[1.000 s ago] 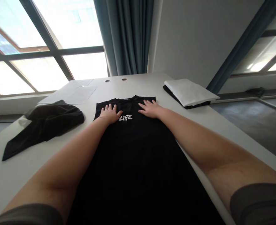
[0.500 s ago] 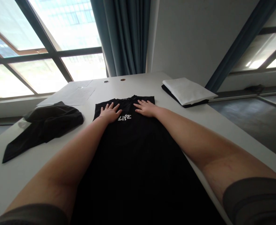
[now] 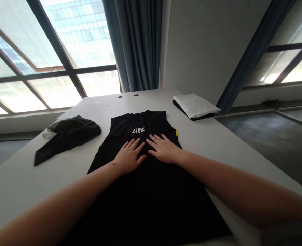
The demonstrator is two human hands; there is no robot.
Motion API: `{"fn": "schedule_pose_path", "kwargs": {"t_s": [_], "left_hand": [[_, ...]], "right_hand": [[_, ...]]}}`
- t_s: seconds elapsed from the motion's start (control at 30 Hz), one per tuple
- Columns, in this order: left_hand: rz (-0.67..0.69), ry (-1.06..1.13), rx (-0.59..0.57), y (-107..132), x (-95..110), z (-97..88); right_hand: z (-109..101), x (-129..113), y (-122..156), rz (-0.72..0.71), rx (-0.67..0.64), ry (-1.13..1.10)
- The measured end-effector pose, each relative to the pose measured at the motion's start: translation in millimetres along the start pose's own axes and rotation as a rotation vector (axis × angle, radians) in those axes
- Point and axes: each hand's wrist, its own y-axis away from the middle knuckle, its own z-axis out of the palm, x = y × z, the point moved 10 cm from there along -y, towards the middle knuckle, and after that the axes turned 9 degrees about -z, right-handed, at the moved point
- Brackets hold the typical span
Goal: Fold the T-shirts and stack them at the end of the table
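Note:
A black T-shirt lies spread on the white table, its collar at the far end and its body stretching toward me. White lettering marks its chest. Palm down just below the lettering, my left hand rests on the fabric with fingers spread. My right hand lies flat beside it, also with fingers apart, and the two hands nearly meet. Neither hand holds anything. A small yellow bit shows at the shirt's right edge.
On the table, a crumpled dark garment lies at left. Behind it are sheets of paper. Folded white cloth sits on black cloth at the right. A blue curtain hangs beyond the far edge.
Both hands have slid down the shirt toward me, from beside the lettering to below it, uncovering the upper chest. The yellow bit at the right edge now shows. The view has shifted slightly.

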Motion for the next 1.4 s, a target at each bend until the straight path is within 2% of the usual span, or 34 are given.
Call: {"fn": "schedule_pose_path", "kwargs": {"t_s": [0.13, 0.23, 0.3, 0.43, 0.57, 0.63, 0.73, 0.9, 1.0, 1.07, 1.17, 1.4], "left_hand": [[-0.001, 0.016, 0.007, 47, 2, -2.9], [0.014, 0.026, -0.014, 65, 8, -1.4], [0.0, 0.023, -0.038, 65, 11, -1.7], [-0.103, 0.011, -0.067, 44, 13, -7.0], [-0.135, 0.021, -0.055, 34, 16, -5.3], [-0.128, 0.024, -0.055, 37, 16, -0.8], [-0.115, 0.025, -0.056, 41, 14, 2.1], [-0.063, 0.034, -0.072, 38, 12, -1.1], [-0.088, 0.017, -0.042, 35, 2, -4.2], [-0.162, 0.009, -0.026, 32, -8, -4.9], [-0.266, -0.002, -0.065, 30, -19, -2.6], [-0.253, -0.062, -0.169, 5, -12, -2.9]], "right_hand": [[2, -27, 40, 0.026, -0.007, -0.041], [4, -43, 57, 0.024, -0.031, -0.04], [3, -45, 58, 0.066, -0.04, -0.019], [-3, -36, 48, 0.182, -0.056, 0.012], [-3, -40, 55, 0.161, -0.103, 0.004], [-3, -51, 67, 0.117, -0.131, -0.016], [-7, -82, 84, -0.017, -0.172, -0.063], [-38, -141, 96, -0.333, -0.106, -0.06], [-43, -162, 99, -0.46, -0.103, -0.042], [-40, -170, 99, -0.515, -0.108, -0.049], [-34, -176, 97, -0.554, -0.111, -0.048], [-30, -184, 99, -0.647, -0.098, -0.011]]}}
